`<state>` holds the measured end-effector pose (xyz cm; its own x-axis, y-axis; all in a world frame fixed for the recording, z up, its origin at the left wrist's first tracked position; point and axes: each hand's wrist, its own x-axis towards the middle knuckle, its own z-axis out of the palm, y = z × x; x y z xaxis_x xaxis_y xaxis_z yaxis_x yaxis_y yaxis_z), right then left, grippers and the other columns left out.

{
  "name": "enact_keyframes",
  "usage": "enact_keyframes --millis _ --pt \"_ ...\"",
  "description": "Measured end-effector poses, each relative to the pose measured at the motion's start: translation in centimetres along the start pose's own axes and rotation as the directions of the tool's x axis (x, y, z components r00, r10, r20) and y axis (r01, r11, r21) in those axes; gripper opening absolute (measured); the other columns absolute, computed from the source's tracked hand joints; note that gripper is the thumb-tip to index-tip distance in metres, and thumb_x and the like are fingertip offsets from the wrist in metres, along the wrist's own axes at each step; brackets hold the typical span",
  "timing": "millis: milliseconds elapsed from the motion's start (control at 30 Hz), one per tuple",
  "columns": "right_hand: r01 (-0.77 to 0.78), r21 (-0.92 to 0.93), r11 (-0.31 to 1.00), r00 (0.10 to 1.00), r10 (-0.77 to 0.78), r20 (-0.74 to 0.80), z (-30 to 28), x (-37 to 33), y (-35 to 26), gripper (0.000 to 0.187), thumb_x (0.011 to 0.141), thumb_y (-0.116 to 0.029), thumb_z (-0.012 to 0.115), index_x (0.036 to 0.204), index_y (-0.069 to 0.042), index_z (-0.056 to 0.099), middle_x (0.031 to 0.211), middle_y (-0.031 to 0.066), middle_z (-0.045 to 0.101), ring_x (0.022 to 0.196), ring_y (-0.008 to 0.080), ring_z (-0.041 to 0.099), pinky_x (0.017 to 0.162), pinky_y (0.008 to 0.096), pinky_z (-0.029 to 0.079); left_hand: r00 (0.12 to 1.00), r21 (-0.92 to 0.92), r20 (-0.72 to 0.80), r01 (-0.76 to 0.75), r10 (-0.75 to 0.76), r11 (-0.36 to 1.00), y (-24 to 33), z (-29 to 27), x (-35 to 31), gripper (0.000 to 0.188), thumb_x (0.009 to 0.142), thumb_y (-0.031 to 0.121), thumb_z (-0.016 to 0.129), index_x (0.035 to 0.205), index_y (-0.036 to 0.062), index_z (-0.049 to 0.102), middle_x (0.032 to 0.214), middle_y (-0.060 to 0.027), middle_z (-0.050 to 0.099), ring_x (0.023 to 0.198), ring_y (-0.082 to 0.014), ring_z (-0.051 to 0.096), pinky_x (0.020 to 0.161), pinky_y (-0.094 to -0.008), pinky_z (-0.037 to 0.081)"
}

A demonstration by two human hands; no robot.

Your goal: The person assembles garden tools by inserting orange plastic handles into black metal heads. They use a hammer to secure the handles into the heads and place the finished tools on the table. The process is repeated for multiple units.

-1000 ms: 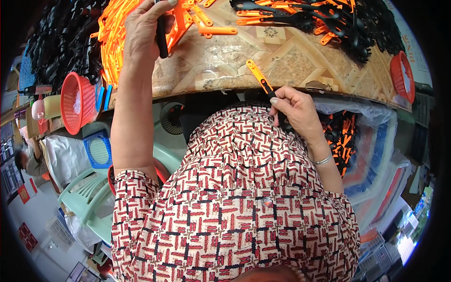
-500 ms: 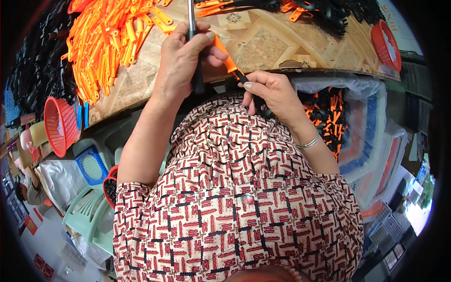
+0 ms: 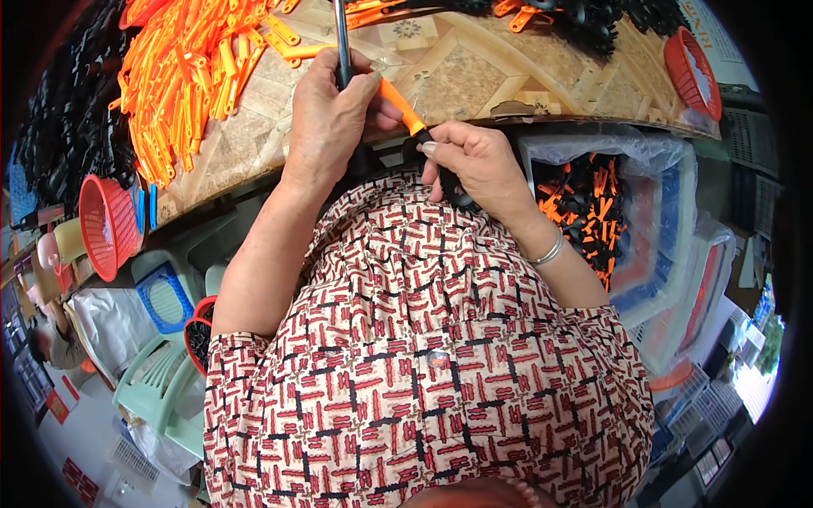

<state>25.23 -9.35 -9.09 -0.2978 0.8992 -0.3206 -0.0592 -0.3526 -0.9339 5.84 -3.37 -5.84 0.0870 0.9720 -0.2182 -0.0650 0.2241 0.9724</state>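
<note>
My left hand (image 3: 326, 110) is closed around a tool with a metal shaft (image 3: 342, 42) and a black grip that points down toward my lap. The tool's upper end runs out of view. The same hand also pins an orange plastic handle (image 3: 400, 106), which slants down to the right. At its lower end my right hand (image 3: 478, 161) pinches a black part (image 3: 422, 136) between thumb and fingers, where it meets the handle. Below those fingers a dark rounded shape (image 3: 461, 200) shows, mostly hidden, perhaps the same piece's other end.
A heap of orange handles (image 3: 182, 93) covers the table's (image 3: 474, 72) left, beside black pieces (image 3: 68, 110). More black and orange pieces (image 3: 584, 25) lie at the far right. Red baskets (image 3: 106, 229) stand at both sides. Right of my lap, a plastic-lined crate (image 3: 669, 186) holds black-and-orange pieces.
My right hand has shifted slightly left and up, with its fingertips closer to the orange handle's end. Less of the black part shows between them. The left hand keeps its hold.
</note>
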Motion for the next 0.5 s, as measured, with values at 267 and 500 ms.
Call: enact_keyframes --millis 267,500 --pt "-0.062 -0.013 0.998 0.997 0.061 -0.040 0.4 0.3 -0.4 0.016 0.102 -0.010 0.063 0.106 0.005 0.067 0.077 0.0081 0.070 0.059 0.0128 0.066 0.056 0.0227 0.050 0.993 0.163 -0.097 -0.057 0.073 0.985 3.1 -5.1 0.8 0.018 0.097 0.013 0.069 0.109 0.0050 0.059 0.073 -0.0007 0.063 0.058 -0.0068 0.062 0.049 -0.0204 0.045" --pt "-0.064 0.001 0.998 0.997 0.064 -0.039 0.1 0.3 -0.1 0.014 0.099 -0.009 0.065 0.102 0.004 0.069 0.074 0.0061 0.071 0.058 0.0101 0.066 0.054 0.0227 0.050 0.921 0.716 -0.243 -0.041 0.304 0.697 4.3 -15.7 1.7 0.014 0.094 0.015 0.069 0.103 0.0068 0.064 0.070 0.0029 0.058 0.053 -0.0039 0.051 0.047 -0.0214 0.038"
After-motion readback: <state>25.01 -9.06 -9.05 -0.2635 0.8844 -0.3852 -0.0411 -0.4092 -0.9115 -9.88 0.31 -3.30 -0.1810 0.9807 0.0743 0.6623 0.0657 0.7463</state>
